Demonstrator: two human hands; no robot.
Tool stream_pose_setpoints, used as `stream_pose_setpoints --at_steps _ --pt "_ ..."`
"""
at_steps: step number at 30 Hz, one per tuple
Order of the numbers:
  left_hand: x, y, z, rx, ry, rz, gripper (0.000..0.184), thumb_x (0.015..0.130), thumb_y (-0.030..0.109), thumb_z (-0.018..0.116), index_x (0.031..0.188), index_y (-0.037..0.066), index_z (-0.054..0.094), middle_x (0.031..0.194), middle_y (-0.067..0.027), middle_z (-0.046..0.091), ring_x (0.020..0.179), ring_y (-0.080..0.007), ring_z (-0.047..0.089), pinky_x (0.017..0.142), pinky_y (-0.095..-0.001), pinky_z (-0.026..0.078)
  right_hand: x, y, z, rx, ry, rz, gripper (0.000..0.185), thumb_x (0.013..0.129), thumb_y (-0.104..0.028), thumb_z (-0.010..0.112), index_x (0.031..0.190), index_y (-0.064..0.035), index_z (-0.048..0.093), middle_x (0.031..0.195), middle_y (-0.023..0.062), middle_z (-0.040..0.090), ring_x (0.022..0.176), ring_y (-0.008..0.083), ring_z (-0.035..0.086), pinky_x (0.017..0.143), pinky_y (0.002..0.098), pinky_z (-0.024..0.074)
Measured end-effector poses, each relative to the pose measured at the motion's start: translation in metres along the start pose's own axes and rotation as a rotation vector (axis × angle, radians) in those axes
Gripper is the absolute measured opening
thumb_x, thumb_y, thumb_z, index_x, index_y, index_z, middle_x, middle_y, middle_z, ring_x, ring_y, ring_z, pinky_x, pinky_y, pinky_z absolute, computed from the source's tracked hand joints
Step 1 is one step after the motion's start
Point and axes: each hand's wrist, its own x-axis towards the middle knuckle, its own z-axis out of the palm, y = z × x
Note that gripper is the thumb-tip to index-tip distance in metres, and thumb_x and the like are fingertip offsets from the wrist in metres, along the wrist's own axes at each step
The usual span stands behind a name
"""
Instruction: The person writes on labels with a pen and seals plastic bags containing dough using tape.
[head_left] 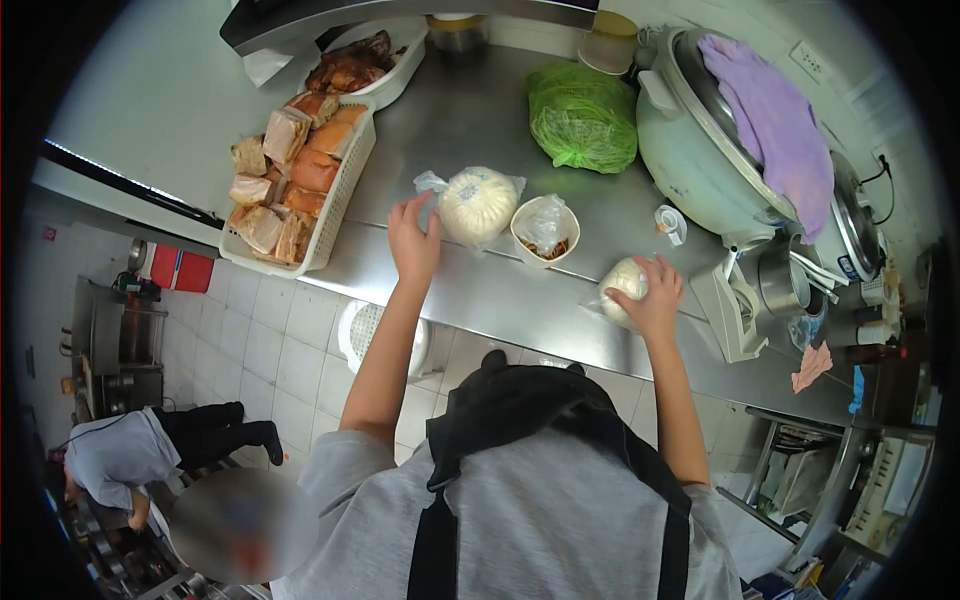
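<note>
White shows through the clear plastic of the small bag (622,288) under the right hand (655,292), toward the counter's front edge; I can't tell from here whether it rests on the metal or is slightly raised. That hand has closed around it, thumb across the near face and fingers curled over the far right side. With a soft round parcel like this, I'd say a curved, even hold suits best: enough to keep it from rolling, not enough to squash it or strain the plastic.

Up and to the left sits the larger white bag (478,208), with the left hand (414,238) at its left side. Those fingers are spread and pinch nothing I can make out; whether a fingertip meets the plastic, I can't tell. Gathering the loose film with care would be wise, since a tug on one corner could tip the bag.

Between the two bags stands a pale bowl (546,234) with a plastic bag in it, close enough that a sweeping wrist might knock it.

Both arms reach forward over the steel counter (450,115), the left stretched farther, the right hand lower and nearer the body. Beyond lie a green bag (582,118) and, leftward, a white basket (347,196) of meat pieces; rightward, an off-white dispenser (728,318). Behind, another person (130,445) bends over their own work.
</note>
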Motion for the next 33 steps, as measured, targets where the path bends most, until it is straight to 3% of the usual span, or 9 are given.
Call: stream_pose_setpoints --at_steps 3,6,9,12,15,18,22,25,33 --pt "0.024 0.01 0.0 -0.058 0.021 0.086 0.029 0.085 0.015 0.064 0.114 0.008 0.064 0.104 -0.0154 0.058 0.105 -0.0331 0.053 0.093 -0.0409 0.041 0.021 -0.022 -0.006 0.064 0.059 -0.032 0.067 0.063 -0.037 0.084 0.122 -0.0145 0.059 0.13 0.0172 0.049 0.122 0.0369 0.043 0.103 0.0511 0.0323" --pt "0.041 0.003 0.013 -0.056 0.194 -0.028 0.03 0.087 0.019 0.064 0.113 0.004 0.064 0.107 -0.0168 0.058 0.105 -0.0323 0.054 0.091 -0.0419 0.043 0.041 -0.078 -0.01 0.307 0.045 -0.154 0.061 0.07 -0.035 0.079 0.123 -0.0127 0.058 0.131 0.0169 0.048 0.123 0.0361 0.043 0.105 0.0507 0.0314" --pt "0.058 -0.089 0.077 0.259 -0.239 -0.411 0.028 0.089 0.024 0.064 0.108 0.003 0.064 0.105 -0.0138 0.062 0.098 -0.0246 0.059 0.084 -0.0388 0.047 0.056 -0.115 0.015 0.356 -0.165 -0.271 0.057 0.077 -0.035 0.074 0.126 -0.0119 0.056 0.133 0.0147 0.048 0.124 0.0353 0.042 0.107 0.0532 0.0284" --pt "0.077 -0.088 0.057 -0.344 -0.645 -0.514 0.036 0.089 0.033 0.062 0.101 0.0 0.063 0.097 -0.0123 0.064 0.084 -0.0183 0.061 0.076 -0.0308 0.048 0.051 -0.123 0.044 0.086 -0.292 -0.333 0.055 0.08 -0.036 0.07 0.128 -0.0122 0.055 0.134 0.0124 0.049 0.125 0.0341 0.042 0.109 0.0571 0.0242" --pt "0.08 -0.059 0.024 -0.485 -0.449 -0.282 0.028 0.091 0.028 0.062 0.094 0.0 0.063 0.082 -0.0072 0.063 0.07 -0.0135 0.059 0.065 -0.0287 0.048 0.042 -0.137 0.027 0.087 -0.202 -0.308 0.057 0.079 -0.033 0.07 0.129 -0.0131 0.054 0.131 0.0125 0.052 0.127 0.0327 0.041 0.11 0.0609 0.0192" --pt "0.074 -0.006 -0.011 -0.778 -0.441 -0.118 0.014 0.093 0.014 0.058 0.095 0.001 0.064 0.088 -0.0018 0.062 0.077 -0.0092 0.057 0.068 -0.0244 0.048 0.033 -0.147 0.009 0.155 -0.012 -0.27 0.052 0.078 -0.026 0.072 0.125 -0.0127 0.057 0.125 0.0124 0.056 0.125 0.0318 0.043 0.109 0.0582 0.023" --pt "0.075 0.045 -0.057 -0.464 -0.503 0.218 0.01 0.086 0.001 0.061 0.094 -0.003 0.065 0.088 -0.0048 0.064 0.076 -0.008 0.058 0.066 -0.0238 0.048 0.04 -0.162 -0.002 0.379 0.077 -0.302 0.036 0.077 -0.017 0.072 0.111 -0.0098 0.065 0.113 0.0105 0.061 0.112 0.0308 0.052 0.101 0.0469 0.0358" --pt "0.085 0.055 -0.083 -0.515 -0.345 0.217 0.009 0.082 0.008 0.069 0.086 0.0 0.068 0.077 -0.0068 0.065 0.064 -0.0119 0.06 0.06 -0.0244 0.048 0.052 -0.197 -0.021 0.567 0.071 -0.315 0.026 0.078 -0.014 0.071 0.103 -0.0081 0.067 0.104 0.0088 0.064 0.099 0.0293 0.056 0.09 0.0383 0.0425" --pt "0.073 0.093 -0.157 -0.519 -0.35 0.171 0.014 0.081 0.007 0.073 0.076 -0.002 0.063 0.076 -0.0014 0.067 0.061 -0.0021 0.057 0.054 -0.017 0.045 0.05 -0.26 -0.072 0.726 -0.033 -0.343 0.041 0.073 -0.022 0.078 0.108 -0.007 0.064 0.091 0.0058 0.061 0.081 0.0198 0.057 0.07 0.0317 0.0489"
